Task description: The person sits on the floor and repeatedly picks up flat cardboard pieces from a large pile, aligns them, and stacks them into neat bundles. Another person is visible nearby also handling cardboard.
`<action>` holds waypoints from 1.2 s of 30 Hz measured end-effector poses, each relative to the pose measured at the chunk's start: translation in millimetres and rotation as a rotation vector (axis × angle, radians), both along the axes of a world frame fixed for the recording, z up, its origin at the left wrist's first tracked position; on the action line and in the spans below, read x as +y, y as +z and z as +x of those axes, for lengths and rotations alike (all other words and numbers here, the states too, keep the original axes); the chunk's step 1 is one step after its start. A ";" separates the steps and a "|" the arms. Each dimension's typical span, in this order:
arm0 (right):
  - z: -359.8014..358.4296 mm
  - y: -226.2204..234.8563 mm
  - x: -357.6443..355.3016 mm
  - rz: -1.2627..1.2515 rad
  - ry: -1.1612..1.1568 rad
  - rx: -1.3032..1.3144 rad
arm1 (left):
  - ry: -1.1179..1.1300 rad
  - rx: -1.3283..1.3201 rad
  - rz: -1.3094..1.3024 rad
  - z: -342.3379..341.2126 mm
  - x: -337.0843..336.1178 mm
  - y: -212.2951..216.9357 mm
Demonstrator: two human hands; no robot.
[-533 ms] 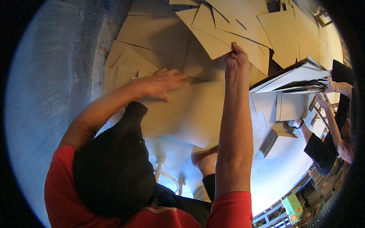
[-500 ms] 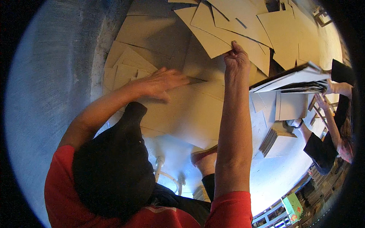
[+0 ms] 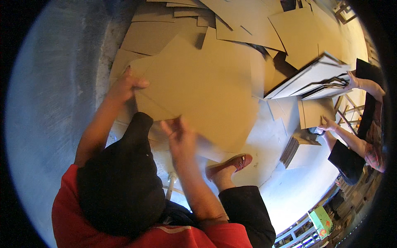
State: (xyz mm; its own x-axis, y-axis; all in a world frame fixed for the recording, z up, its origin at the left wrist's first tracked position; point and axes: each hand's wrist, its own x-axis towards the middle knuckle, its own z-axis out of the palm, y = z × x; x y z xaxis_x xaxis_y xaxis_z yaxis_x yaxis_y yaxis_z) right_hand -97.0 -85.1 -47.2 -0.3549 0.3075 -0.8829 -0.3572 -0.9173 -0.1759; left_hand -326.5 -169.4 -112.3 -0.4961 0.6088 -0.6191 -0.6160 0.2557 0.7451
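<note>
A large tan cardboard sheet [image 3: 198,82] lies tilted in front of me, over other sheets; its lower right edge is blurred. At its left edge, my left hand [image 3: 125,86] closes thumb and fingers on the cardboard. My right hand [image 3: 182,138] is by the sheet's near edge, fingertips at or touching it. Motion smears that hand, so its grip is unclear. Overlapping cardboard sheets [image 3: 293,35] spread beyond and to the right.
At the right, another person's hand [image 3: 352,80] holds a bundle of flat white-faced boards [image 3: 310,76]; their other hand [image 3: 328,123] touches a cardboard piece [image 3: 310,112]. A cardboard stack [image 3: 300,149] stands on the floor. A wall [image 3: 62,103] runs along my left. A black shape [image 3: 120,177] blocks the lower left.
My right hand has come left and nearer from the far sheets, and a large sheet now covers the middle. My left hand has moved left to its edge. The other person's lower hand has shifted.
</note>
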 end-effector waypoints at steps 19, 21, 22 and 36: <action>102.5 -52.5 -95.8 -0.272 0.229 0.074 | -0.538 0.642 -0.160 -8.8 207.0 -23.5; 104.2 -60.0 -99.3 -0.292 0.270 0.056 | -0.446 0.639 -0.029 -0.7 211.7 -27.8; 105.8 -63.4 -100.3 -0.256 0.357 -0.023 | -0.397 0.638 0.035 2.0 212.7 -29.2; 76.5 -64.2 -82.5 0.044 0.164 0.203 | 0.046 0.644 0.062 -50.9 63.2 126.3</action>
State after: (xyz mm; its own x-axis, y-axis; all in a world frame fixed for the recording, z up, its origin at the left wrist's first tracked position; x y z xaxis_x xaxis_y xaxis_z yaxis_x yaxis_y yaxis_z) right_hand -20.5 -167.5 -111.4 -0.5714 0.2673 -0.7759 -0.2361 -0.9590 -0.1566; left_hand -377.5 -106.2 14.0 -0.7825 0.6035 -0.1531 -0.0502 0.1840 0.9816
